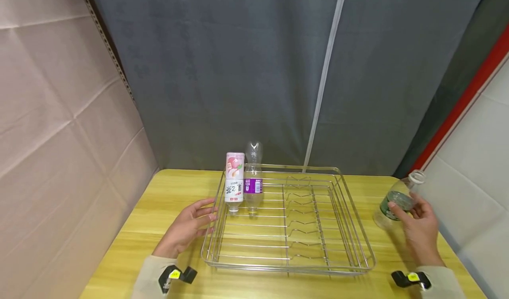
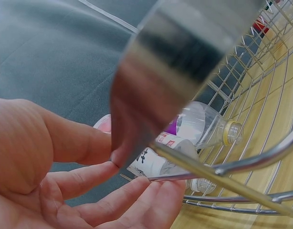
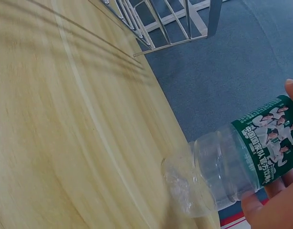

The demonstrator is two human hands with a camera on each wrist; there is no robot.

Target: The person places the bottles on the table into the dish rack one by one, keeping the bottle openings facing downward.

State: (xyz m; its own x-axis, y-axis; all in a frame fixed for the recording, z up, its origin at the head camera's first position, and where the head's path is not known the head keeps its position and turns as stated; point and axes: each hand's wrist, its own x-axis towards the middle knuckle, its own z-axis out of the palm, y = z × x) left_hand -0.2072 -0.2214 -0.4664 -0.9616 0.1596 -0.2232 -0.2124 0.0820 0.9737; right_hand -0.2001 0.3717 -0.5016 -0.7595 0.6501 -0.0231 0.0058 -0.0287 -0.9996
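My right hand [image 1: 421, 230] grips a clear plastic bottle [image 3: 218, 164] with a green label, thumb on one side and fingers on the other. The bottle leans with its capless mouth up; I cannot tell whether its base touches the table. At the left side of a wire basket [image 1: 286, 246], my left hand [image 1: 188, 224] has its fingers extended, fingertips touching the metal rim. Inside, at the basket's back left, lie two bottles side by side, necks toward me: a pink-and-white labelled bottle [image 1: 234, 177] and a clear bottle with a purple label [image 1: 253, 186].
The basket stands on a yellow wood-grain table [image 1: 135, 232]. Behind the table hangs a grey curtain [image 1: 238, 69]. A pale cloth wall [image 1: 59, 135] stands on the left, and a white panel [image 1: 477, 188] close to the right hand.
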